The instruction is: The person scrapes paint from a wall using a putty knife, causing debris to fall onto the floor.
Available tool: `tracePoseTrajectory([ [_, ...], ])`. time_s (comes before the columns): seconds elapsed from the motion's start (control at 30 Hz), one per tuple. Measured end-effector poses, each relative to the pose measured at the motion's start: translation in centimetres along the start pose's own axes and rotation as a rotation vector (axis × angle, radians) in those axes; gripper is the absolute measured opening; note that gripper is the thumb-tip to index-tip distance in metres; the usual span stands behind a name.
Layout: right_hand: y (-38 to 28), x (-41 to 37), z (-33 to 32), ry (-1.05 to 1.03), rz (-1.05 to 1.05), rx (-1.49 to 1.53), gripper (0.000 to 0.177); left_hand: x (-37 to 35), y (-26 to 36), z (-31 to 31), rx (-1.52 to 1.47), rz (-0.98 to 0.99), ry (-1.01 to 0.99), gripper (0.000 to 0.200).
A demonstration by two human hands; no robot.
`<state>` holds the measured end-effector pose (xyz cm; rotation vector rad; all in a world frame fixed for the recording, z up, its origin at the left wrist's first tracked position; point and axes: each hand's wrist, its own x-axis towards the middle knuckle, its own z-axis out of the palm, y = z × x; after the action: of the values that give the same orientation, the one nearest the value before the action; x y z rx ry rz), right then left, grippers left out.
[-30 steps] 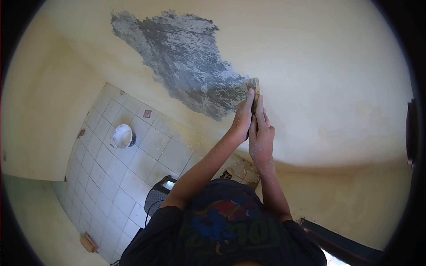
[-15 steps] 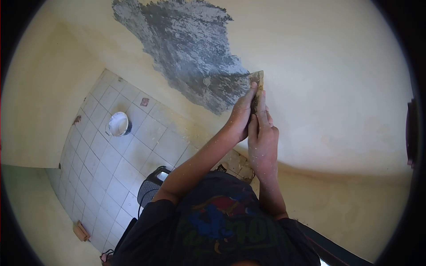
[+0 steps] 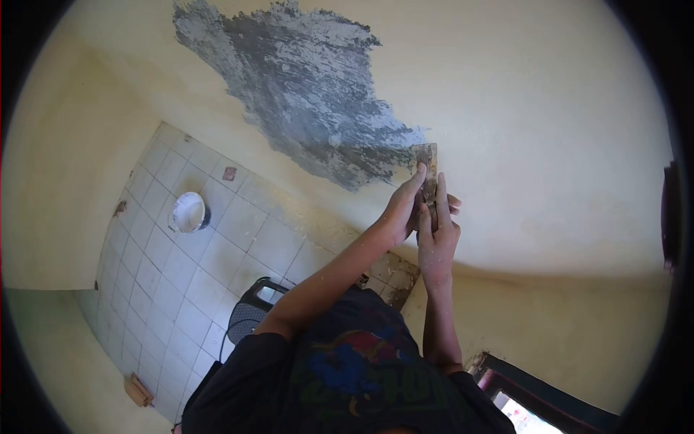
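You are wearing a dark T-shirt (image 3: 289,394), close to black, its cloth soft and lightly creased. Your left sleeve (image 3: 242,365) and right sleeve (image 3: 473,398) are short, plain and equally dark, leaving both forearms bare. Across your chest runs a dim, multicoloured print: a red patch (image 3: 369,346) at the top, a bright blue figure (image 3: 343,370) beside and below it, green lettering (image 3: 416,387) too faint to read, and a small yellowish curved mark (image 3: 353,406) lower down. Your left hand (image 3: 402,207) and right hand (image 3: 438,249) are bare, with a dusty look on the fingers. Small pale specks dot your left forearm (image 3: 336,269) and right forearm (image 3: 439,311).
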<state>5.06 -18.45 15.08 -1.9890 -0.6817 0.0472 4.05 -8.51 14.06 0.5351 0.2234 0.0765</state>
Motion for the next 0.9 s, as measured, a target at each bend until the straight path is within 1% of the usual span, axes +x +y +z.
tracePoseTrajectory([
  [0.03, -0.1, 0.2, -0.3, -0.021, 0.014, 0.023, 0.050, 0.5, 0.0, -0.4, -0.013, -0.002, -0.008, 0.054],
  [0.07, -0.6, 0.5, -0.5, -0.021, 0.013, 0.007, 0.050, 1.2, -0.1, -1.2, 0.006, 0.013, -0.090, 0.055],
  [0.1, -1.4, 0.9, -0.7, -0.054, 0.105, 0.167, 0.048, 1.4, 0.4, -1.2, 0.026, 0.028, -0.172, 0.057],
  [0.13, -1.9, 1.0, -0.8, -0.085, 0.199, 0.328, 0.046, 1.5, 0.6, -1.1, 0.014, 0.023, -0.179, 0.057],
  [0.17, -1.9, 1.1, -0.8, -0.080, 0.202, 0.317, 0.046, 1.5, 0.7, -1.0, 0.036, 0.025, -0.170, 0.057],
  [0.23, -1.7, 1.2, -0.8, -0.098, 0.268, 0.460, 0.046, 1.5, 1.1, -0.6, 0.050, 0.022, -0.167, 0.058],
  [0.33, -1.0, 0.0, -0.4, -0.105, 0.283, 0.498, 0.045, 1.2, 0.7, -1.1, 0.010, 0.026, -0.214, 0.060],
  [0.37, -0.8, 0.1, 0.1, -0.095, 0.292, 0.493, 0.045, 1.3, 0.2, -1.1, 0.042, 0.033, -0.220, 0.061],
  [0.43, -0.4, 1.6, 1.4, 0.031, -0.030, 0.328, 0.044, 1.5, 0.3, -1.5, 0.065, 0.034, -0.228, 0.062],
  [0.47, -1.0, 2.2, 1.5, 0.035, -0.021, 0.320, 0.044, 2.2, 1.4, -2.0, 0.194, 0.047, -0.170, 0.063],
  [0.5, -2.4, 3.1, 1.4, 0.013, -0.006, 0.232, 0.045, 2.4, 2.2, -1.9, 0.323, 0.063, -0.113, 0.065],
  [0.53, -3.4, 3.5, 1.4, -0.007, 0.001, 0.146, 0.046, 2.0, 3.1, -0.6, 0.243, 0.094, -0.038, 0.066],
  [0.63, -4.6, 2.2, 1.5, 0.038, -0.055, 0.073, 0.046, 0.4, 3.7, 0.6, 0.162, 0.085, -0.052, 0.064],
  [0.67, -3.9, 1.5, 1.8, 0.072, -0.106, 0.091, 0.046, 0.0, 3.1, 0.4, 0.156, 0.011, -0.048, 0.062],
  [0.7, -3.5, 0.9, 2.0, 0.079, -0.111, 0.091, 0.046, 0.0, 2.7, 0.2, 0.160, 0.013, -0.055, 0.062],
  [0.77, -2.9, 0.5, 2.2, 0.094, 0.116, 0.219, 0.045, 0.3, 2.0, -0.3, 0.157, 0.017, -0.123, 0.062],
  [0.9, -3.9, 0.4, 1.6, 0.048, 0.181, 0.196, 0.044, 0.0, 1.9, -0.2, 0.143, 0.014, -0.097, 0.062],
])
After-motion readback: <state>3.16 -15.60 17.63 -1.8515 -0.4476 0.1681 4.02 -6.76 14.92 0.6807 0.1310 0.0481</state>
